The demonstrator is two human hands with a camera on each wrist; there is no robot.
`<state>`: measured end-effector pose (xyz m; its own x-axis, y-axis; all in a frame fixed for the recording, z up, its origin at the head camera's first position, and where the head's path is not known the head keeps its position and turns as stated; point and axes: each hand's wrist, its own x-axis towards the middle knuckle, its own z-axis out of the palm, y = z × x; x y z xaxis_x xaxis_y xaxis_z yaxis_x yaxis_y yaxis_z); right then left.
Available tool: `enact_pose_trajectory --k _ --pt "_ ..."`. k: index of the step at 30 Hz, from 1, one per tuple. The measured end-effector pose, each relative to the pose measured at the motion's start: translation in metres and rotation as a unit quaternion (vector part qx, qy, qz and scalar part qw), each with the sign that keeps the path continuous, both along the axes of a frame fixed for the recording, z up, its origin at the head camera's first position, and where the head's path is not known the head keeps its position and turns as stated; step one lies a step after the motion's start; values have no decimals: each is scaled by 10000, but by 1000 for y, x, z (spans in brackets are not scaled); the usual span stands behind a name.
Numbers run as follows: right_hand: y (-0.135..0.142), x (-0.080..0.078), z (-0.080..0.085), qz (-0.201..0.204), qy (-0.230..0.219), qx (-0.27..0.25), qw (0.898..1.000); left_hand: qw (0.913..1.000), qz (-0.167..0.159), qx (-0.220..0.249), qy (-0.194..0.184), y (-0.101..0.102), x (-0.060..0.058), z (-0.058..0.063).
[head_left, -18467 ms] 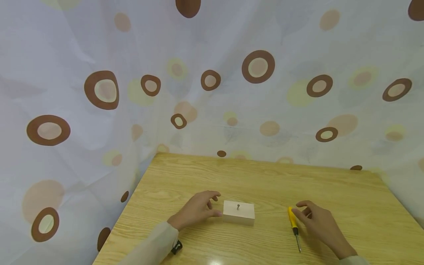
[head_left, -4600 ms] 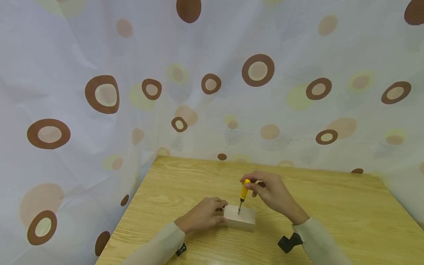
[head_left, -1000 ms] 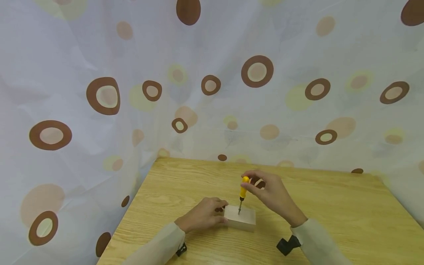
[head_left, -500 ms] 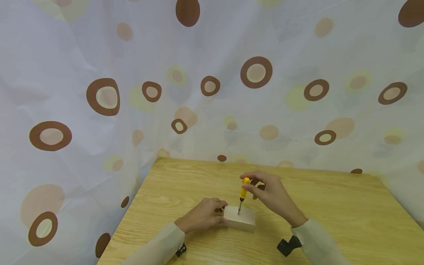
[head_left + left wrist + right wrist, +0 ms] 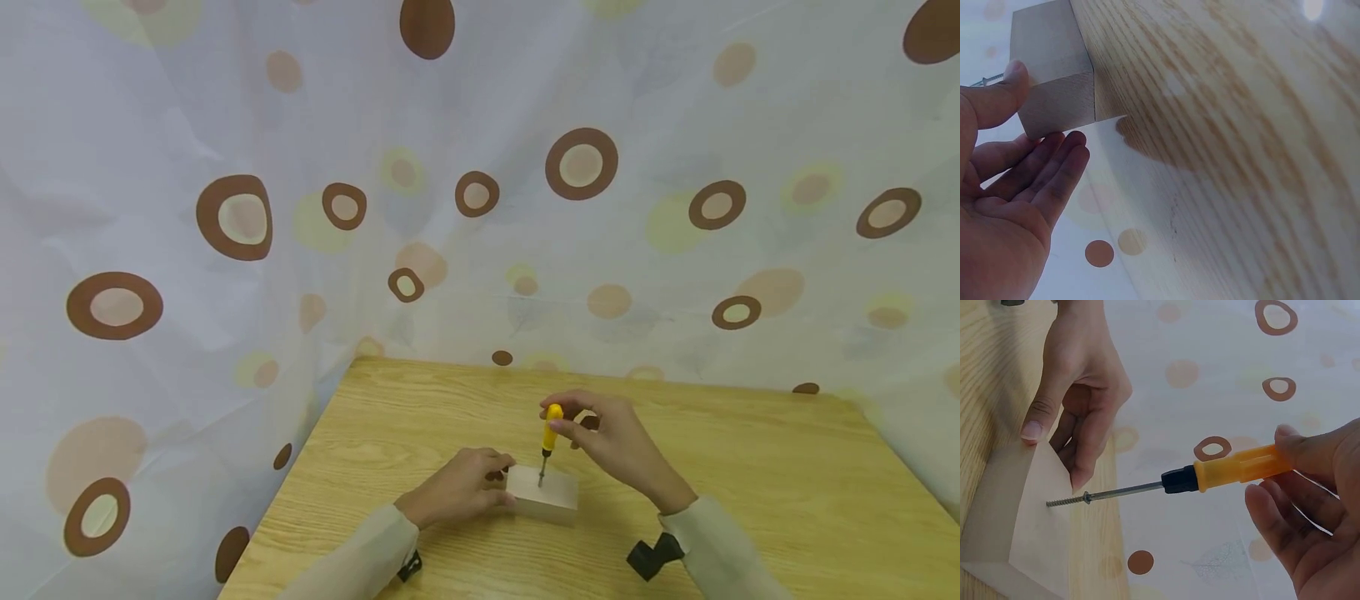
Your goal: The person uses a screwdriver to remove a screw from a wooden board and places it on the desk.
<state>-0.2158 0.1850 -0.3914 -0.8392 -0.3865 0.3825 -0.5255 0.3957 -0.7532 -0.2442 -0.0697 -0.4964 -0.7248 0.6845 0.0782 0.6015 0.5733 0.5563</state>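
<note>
A pale wooden block (image 5: 546,505) lies flat on the table, with a screw (image 5: 1067,501) standing in its top face. My left hand (image 5: 459,490) holds the block's left end, thumb on the near side and fingertips at the far side. In the left wrist view, the thumb presses one edge of the block (image 5: 1054,47). Above the block, my right hand (image 5: 618,442) pinches the yellow handle of a screwdriver (image 5: 552,432) between thumb and fingers. The screwdriver stands nearly upright, its tip at the screw's head. Much of the screw's thread shows above the wood in the right wrist view.
The wood-grain table (image 5: 405,400) reaches back to a white curtain (image 5: 480,108) with brown and yellow circles, which also hangs along the left side. Black wrist devices show below both sleeves, the right one (image 5: 649,558) hanging over the table.
Earlier the screwdriver lay on the table at the right; my right hand has since taken it and set it on the screw. Over the last second its handle shifts only slightly; my left hand stays.
</note>
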Motion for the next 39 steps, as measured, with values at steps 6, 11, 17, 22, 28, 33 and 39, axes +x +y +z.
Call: enact_pose_trajectory --k 6,11,17,22,28,33,39 --pt "-2 1 -4 -394 84 -240 9989 10000 -2 0 15 1 0 0" --pt "1 1 -5 -389 73 -168 9991 10000 28 -17 -85 0 1 -1" --pt "0 -2 -2 65 -9 -94 9999 10000 45 -15 -51 0 1 1" --pt "-2 -1 -5 -388 112 -183 9990 10000 28 -22 -34 0 2 2" --pt "0 0 -4 -391 65 -187 9990 10000 33 -15 -74 0 3 3" --pt "-1 -3 -3 -9 105 -18 9999 10000 31 -7 -44 -1 2 2" --pt "-3 -3 -6 -352 338 -147 9987 10000 -16 -18 48 -2 0 0"
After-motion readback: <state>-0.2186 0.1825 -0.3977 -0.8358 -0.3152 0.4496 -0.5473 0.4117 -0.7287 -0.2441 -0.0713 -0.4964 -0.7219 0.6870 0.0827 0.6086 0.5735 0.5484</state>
